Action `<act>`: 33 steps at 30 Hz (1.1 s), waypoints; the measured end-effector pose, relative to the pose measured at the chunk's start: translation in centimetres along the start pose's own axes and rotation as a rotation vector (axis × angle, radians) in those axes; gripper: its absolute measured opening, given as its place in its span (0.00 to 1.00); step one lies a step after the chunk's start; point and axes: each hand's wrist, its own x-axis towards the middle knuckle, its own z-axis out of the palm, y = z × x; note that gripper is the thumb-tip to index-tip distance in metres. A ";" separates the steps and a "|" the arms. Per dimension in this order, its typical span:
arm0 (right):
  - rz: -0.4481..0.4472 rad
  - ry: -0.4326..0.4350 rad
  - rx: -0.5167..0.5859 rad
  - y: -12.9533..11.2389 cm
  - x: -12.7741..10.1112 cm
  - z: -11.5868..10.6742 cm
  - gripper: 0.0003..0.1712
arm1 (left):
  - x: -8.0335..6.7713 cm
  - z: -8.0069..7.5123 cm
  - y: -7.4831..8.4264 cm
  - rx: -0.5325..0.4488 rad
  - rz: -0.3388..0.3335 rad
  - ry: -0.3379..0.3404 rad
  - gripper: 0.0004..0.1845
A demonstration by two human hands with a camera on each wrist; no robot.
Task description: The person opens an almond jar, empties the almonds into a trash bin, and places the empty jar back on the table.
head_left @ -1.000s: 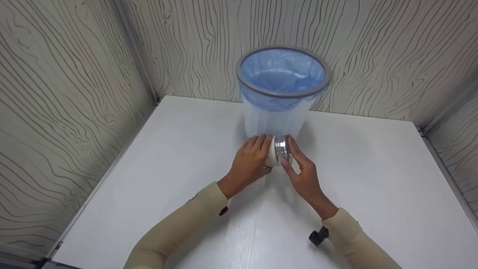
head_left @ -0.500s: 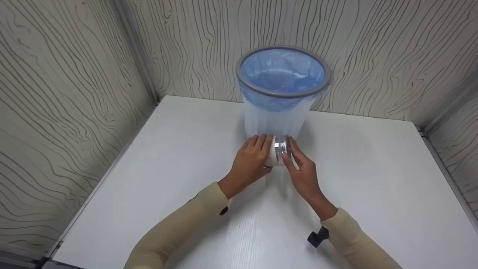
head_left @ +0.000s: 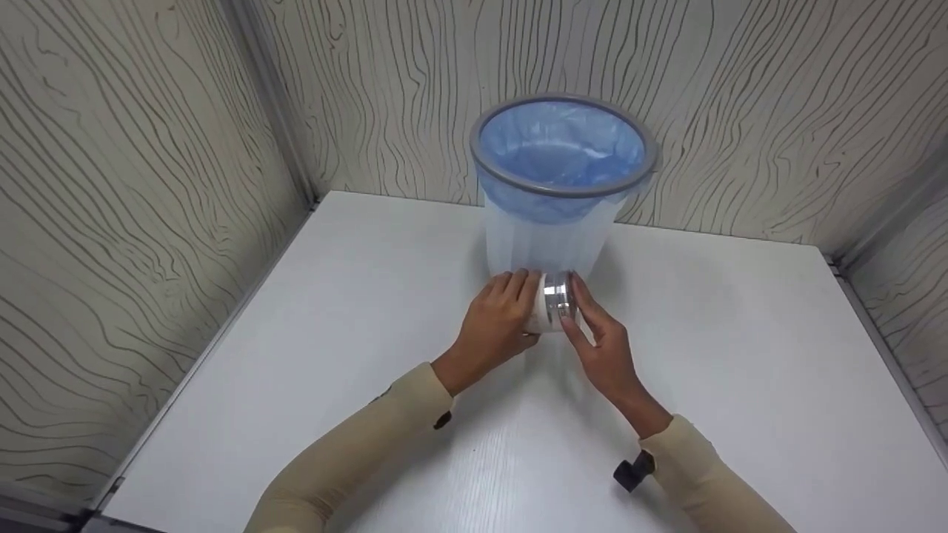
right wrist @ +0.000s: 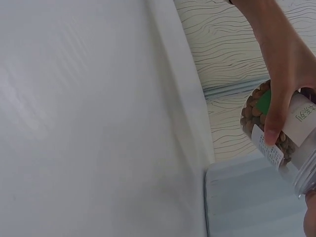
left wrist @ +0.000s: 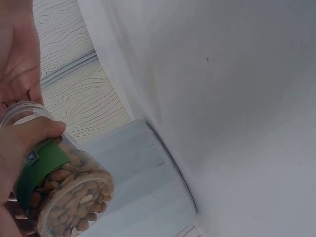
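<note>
Both hands grasp 1 jar [head_left: 549,311] of nuts near the table's [head_left: 740,355] far edge, just before the bin [head_left: 561,185]: left hand [head_left: 498,318] around its body, right hand [head_left: 603,344] fingers on the silver lid [head_left: 557,297].

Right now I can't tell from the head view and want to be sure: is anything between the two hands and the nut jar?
Nothing visible. The left hand grips the clear plastic jar of nuts and the right hand holds its silver lid, directly before the blue-lined translucent bin.

Lined bin [head_left: 561,185] blocks 12 o'clock just past both hands, bare table [head_left: 740,355] open at 3, 6, 9 o'clock
</note>
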 end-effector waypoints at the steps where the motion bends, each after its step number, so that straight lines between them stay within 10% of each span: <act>1: -0.015 -0.003 0.000 0.0 0.0 0.0 0.33 | 0.0 0.0 0.0 -0.001 0.000 0.002 0.50; 10: -0.040 0.024 -0.005 0.0 0.1 0.0 0.33 | 0.3 0.0 -0.3 0.009 0.010 0.025 0.50; 22: 0.248 0.021 0.021 -0.9 0.2 0.1 0.35 | -0.3 0.4 -0.1 0.005 0.000 0.045 0.47; 33: 0.126 0.007 0.013 -0.6 0.2 0.0 0.34 | 0.0 0.0 -0.2 0.007 0.008 0.034 0.49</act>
